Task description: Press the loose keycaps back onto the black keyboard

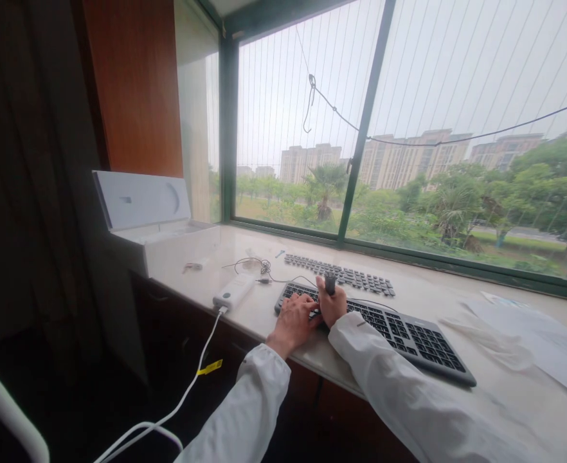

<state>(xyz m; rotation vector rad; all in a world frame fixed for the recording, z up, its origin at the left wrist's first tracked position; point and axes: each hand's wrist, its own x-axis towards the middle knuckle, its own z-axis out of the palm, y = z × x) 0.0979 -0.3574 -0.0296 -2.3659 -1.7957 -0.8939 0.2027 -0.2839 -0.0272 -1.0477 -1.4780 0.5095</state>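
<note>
Right hand (pixel 332 307), fingers (pixel 321 285) around a black handle (pixel 330 283), left hand (pixel 294 319) on a keyboard (pixel 425 347), keycaps (pixel 339 274) in rows behind, pale desk (pixel 263 314)

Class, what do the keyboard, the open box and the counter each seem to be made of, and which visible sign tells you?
Keyboard: probably plastic, matte dark grey; its rim looks dull and smooth.
Open box: likely stiff card, smooth and white, judging by its flat, straight-edged panels.
Counter: stone or a stone-like surface, pale and softly reflecting window light; which, I cannot tell.
</note>
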